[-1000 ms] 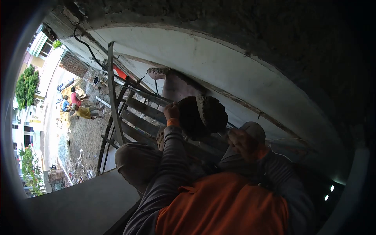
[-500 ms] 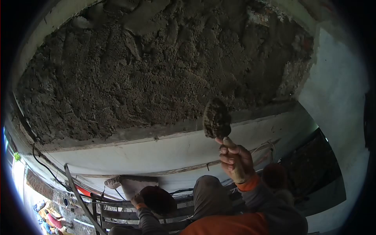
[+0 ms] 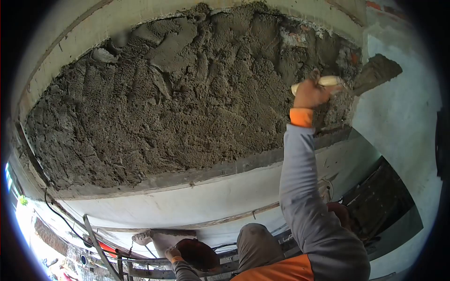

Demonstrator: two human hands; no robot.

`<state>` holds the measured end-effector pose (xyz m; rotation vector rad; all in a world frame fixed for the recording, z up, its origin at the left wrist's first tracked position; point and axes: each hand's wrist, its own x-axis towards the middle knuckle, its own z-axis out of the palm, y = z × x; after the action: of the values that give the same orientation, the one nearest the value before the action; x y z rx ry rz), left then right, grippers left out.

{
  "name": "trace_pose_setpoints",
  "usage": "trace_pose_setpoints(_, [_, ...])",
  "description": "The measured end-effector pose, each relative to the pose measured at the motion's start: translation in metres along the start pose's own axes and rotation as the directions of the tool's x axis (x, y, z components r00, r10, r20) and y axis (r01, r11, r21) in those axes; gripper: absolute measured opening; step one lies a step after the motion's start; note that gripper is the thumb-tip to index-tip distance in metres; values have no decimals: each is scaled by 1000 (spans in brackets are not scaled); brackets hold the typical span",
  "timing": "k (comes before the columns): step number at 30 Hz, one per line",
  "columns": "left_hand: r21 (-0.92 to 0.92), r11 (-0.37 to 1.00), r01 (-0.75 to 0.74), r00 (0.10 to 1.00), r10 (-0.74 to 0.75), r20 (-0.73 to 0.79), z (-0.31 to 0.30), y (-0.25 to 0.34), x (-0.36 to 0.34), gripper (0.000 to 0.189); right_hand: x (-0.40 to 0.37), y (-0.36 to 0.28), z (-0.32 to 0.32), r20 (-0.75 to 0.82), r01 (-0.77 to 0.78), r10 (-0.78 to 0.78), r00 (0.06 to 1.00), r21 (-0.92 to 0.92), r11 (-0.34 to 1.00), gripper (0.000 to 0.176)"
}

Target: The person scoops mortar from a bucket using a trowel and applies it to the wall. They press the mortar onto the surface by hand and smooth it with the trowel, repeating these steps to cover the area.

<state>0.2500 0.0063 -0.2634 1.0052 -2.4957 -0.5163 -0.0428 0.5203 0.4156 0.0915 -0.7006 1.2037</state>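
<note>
My right hand (image 3: 311, 93) is raised to the upper right, its fingers wrapped round the pale wooden handle of a trowel (image 3: 378, 74). The trowel's blade, coated in grey mortar, points right and overlaps the edge where the mortared wall patch meets the smooth pale wall (image 3: 398, 117). Rough wet mortar (image 3: 187, 107) covers most of the long wall panel, with some reddish brick (image 3: 300, 36) showing at its upper right. Low down, my left hand (image 3: 172, 253) grips the rim of a round, dark reddish-brown bowl (image 3: 198, 255).
A ledge and a white wall band (image 3: 187, 199) run below the mortar. Scaffold rails (image 3: 150, 273), a slanting pole (image 3: 99, 246) and a black cable (image 3: 58, 213) lie at lower left. A reddish round container (image 3: 338, 213) is partly behind my right arm.
My right hand has swung up and right with the mortar-laden trowel, from below the ledge to the panel's right edge. My left hand keeps hold of the bowl.
</note>
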Motion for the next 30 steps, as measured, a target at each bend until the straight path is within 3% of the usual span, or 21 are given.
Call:
trace_pose_setpoints(1, [-33, 999, 26, 1000, -26, -6, -11, 9, -2, 30, 0, 15, 15, -15, 55, -58, 998, -153, 987, 44])
trace_pose_setpoints(3, [-99, 995, 27, 999, -29, -19, -5, 7, 4, 29, -10, 29, 35, 91, 24, 21, 996, -472, 881, 40])
trace_pose_setpoints(5, [-154, 987, 35, 999, -32, 20, -2, 1, 2, 29, -38, 8, 42, 356, 10, 254, 899, -598, 802, 50])
trace_pose_setpoints(6, [-148, 988, 43, 999, -39, 30, -11, 7, 0, 29, -60, 33, 41, 576, -225, 544, 610, -533, 816, 46])
trace_pose_setpoints(7, [-143, 989, 41, 999, -37, 32, -15, 16, 0, 29, -88, -28, 10, 752, 45, 336, 567, -435, 899, 48])
trace_pose_setpoints(8, [-136, 990, 42, 999, -38, 35, -20, 20, -1, 29, -124, -56, -20, 856, 114, 255, 451, -338, 934, 56])
trace_pose_setpoints(10, [-125, 991, 41, 999, -37, 35, -30, 31, -6, 29, -188, -92, -79, 950, -88, 85, 300, -61, 994, 61])
trace_pose_setpoints(12, [-112, 993, 39, 999, -37, 24, -35, 34, -12, 29, -218, -104, -113, 966, -160, 52, 254, -11, 987, 54])
trace_pose_setpoints(15, [-74, 996, 48, 999, -47, 11, -52, 42, -20, 29, -218, -92, -122, 930, -354, 215, 300, -101, 930, 46])
trace_pose_setpoints(16, [-59, 996, 63, 998, -63, 15, -56, 46, -21, 29, -205, -85, -117, 899, -538, 384, 210, -221, 813, 39])
trace_pose_setpoints(17, [-39, 994, 105, 994, -104, 35, -59, 49, -23, 29, -181, -95, -104, 828, -698, 521, 207, -248, 672, 38])
trace_pose_setpoints(19, [-228, 940, 252, 968, -242, 71, -81, 67, -31, 28, -144, -77, -78, 693, -835, 660, 288, -155, 528, 36])
trace_pose_setpoints(20, [-319, 892, 321, 947, -306, 98, -86, 74, -34, 28, -127, -67, -62, 619, -845, 685, 384, -64, 531, 37])
trace_pose_setpoints(21, [-363, 867, 340, 939, -333, 84, -86, 76, -36, 27, -112, -52, -50, 583, -842, 695, 422, -33, 538, 39])
trace_pose_setpoints(22, [-366, 866, 340, 939, -337, 74, -87, 77, -37, 27, -91, -51, -44, 641, -893, 680, 354, 16, 450, 44])
trace_pose_setpoints(23, [-371, 864, 340, 938, -341, 64, -86, 78, -36, 27, -79, -45, -37, 665, -904, 661, 348, 51, 425, 48])
trace_pose_setpoints(26, [-382, 862, 333, 940, -336, 60, -78, 75, -32, 27, -47, -68, -32, 716, -959, 667, 207, 12, 284, 35])
trace_pose_setpoints(30, [-398, 853, 337, 938, -341, 62, -55, 61, -28, 28, -40, -76, -4, 795, -983, 580, 178, 115, 144, 32])
